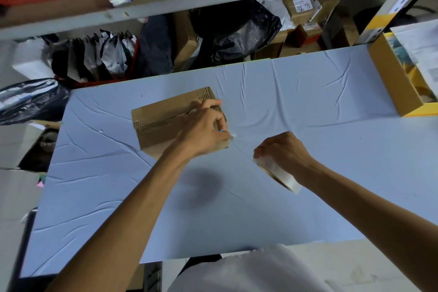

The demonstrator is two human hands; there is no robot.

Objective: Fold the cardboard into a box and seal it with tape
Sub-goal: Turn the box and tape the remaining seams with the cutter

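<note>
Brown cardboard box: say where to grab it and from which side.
Probably grip the brown cardboard box across its long near and far walls at the bare left end, coming from the left. It lies low and flat; the left hand covers its right end, and a tape strand runs from there to the clear tape roll in the right hand.

Left arm stretched forward. Left hand (203,127) lies on the right end of the box (163,123), back up, fingers curled; what it holds is unclear. Right hand (283,149) near the box, right of its near corner, fingers wrapped over a tape roll (278,174).
</note>
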